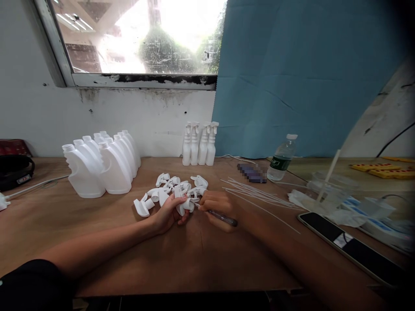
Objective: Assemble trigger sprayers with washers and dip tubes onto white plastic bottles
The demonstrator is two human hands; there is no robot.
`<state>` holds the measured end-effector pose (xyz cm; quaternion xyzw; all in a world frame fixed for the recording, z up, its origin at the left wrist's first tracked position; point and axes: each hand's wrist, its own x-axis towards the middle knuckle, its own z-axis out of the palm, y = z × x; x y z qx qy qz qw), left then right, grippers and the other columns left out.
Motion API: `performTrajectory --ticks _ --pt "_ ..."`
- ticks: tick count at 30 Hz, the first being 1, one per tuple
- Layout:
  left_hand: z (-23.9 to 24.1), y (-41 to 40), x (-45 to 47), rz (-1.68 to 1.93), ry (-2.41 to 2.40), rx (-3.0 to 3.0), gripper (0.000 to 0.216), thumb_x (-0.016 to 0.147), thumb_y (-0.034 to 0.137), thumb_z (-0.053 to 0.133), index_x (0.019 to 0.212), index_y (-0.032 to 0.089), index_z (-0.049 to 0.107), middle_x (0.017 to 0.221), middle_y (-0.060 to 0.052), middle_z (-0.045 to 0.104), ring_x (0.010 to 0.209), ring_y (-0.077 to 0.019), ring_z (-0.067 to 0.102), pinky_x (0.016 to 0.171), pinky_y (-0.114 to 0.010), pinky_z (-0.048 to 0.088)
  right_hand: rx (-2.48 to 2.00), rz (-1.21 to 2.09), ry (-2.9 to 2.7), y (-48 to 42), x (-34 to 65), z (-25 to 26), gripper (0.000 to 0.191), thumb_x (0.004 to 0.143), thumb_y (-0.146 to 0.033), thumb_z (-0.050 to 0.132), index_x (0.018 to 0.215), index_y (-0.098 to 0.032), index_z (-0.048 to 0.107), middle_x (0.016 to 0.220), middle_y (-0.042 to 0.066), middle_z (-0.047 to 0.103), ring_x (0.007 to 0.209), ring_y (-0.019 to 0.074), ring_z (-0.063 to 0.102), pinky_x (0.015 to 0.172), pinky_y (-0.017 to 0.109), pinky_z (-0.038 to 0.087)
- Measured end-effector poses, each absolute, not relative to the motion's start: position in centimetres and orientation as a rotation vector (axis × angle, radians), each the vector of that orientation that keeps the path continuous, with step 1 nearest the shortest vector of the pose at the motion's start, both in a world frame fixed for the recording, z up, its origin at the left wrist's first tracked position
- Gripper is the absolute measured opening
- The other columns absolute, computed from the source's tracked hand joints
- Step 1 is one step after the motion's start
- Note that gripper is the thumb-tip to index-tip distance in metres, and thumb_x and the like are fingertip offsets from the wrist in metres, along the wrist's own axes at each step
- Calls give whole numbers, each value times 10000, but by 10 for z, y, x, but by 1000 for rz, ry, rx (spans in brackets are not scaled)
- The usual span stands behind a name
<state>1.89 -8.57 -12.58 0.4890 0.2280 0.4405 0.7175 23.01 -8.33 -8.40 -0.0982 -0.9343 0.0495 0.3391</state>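
My left hand [170, 212] is closed around a white trigger spray head [186, 207], holding it just above the table. Between the fingers of my right hand [218, 209] is a small screwdriver [223, 217] with a dark see-through handle. Its thin metal shaft points left at the spray head's round collar; whether the tip touches it I cannot tell. Loose white spray heads [142, 205] lie in a pile just behind and left of my hands. To the right of the pile, thin white dip tubes [259, 194] are spread on the table.
White bottles without caps [84, 172] stand in rows at back left. Several white spray bottles [202, 149] stand against the wall. At right are a water bottle [281, 160], a phone [353, 246], a clear plastic tub [333, 185] and a power strip [385, 226]. The brown table [155, 268] ends in front.
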Motion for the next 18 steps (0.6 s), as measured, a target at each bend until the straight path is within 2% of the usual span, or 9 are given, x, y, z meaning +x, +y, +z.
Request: performTrajectory --ticks 4,8,11,13,18 --pt "-124 -88 18 966 496 1074 235 830 353 574 869 168 433 611 3 529 434 -110 452 379 -192 296 -370 319 -2341 -88 228 -86 99 862 -170 493 851 -195 588 804 66 618 721 192 547 665 328 426" --pt "-123 -88 17 851 472 1106 211 816 338 522 757 146 457 518 6 464 385 -77 346 378 -190 219 -518 836 -2095 -83 230 -89 110 819 -208 553 767 -166 640 734 45 628 678 178 566 630 300 414" --pt "-125 -87 16 807 486 1075 176 769 313 521 758 141 485 524 3 460 385 -76 327 374 -190 184 -500 1193 -1885 -80 231 -92 125 788 -216 559 739 -152 655 668 40 632 645 180 568 607 296 416" --pt "-127 -85 13 778 495 1027 177 757 317 513 776 142 491 528 5 461 376 -74 313 373 -193 170 -488 1270 -1829 -80 230 -94 123 797 -225 572 765 -148 663 685 42 644 668 183 579 636 303 431" --pt "-126 -78 6 697 456 841 165 782 328 487 784 164 468 541 27 434 371 -62 276 384 -193 147 -439 1193 -1902 -79 225 -99 162 853 -305 612 853 -150 659 811 51 651 773 183 593 712 316 444"
